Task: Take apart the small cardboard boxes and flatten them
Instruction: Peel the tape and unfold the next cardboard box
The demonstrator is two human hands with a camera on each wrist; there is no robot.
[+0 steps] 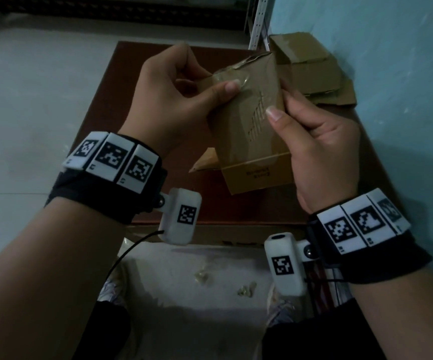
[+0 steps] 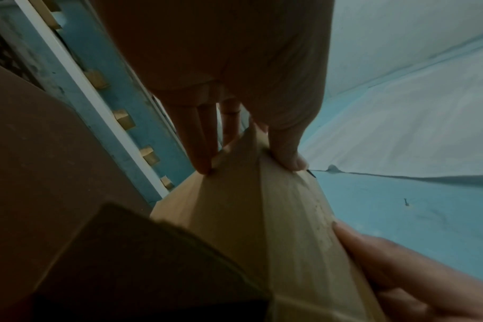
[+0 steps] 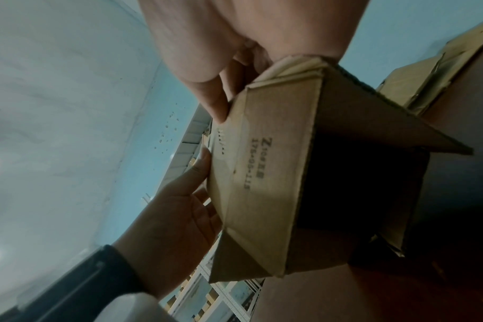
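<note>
Both hands hold one small cardboard box (image 1: 246,126) up at the centre of the head view, above a brown board (image 1: 101,100). Left hand (image 1: 173,100) grips its upper left corner, thumb pressed on the taped top face, fingers curled behind. Right hand (image 1: 322,149) clasps the right edge, thumb on the front. From the right wrist view, the box's lower end gapes open, flaps splayed. Flattened cardboard pieces (image 1: 314,74) lie at upper right against the blue wall (image 1: 405,74).
</note>
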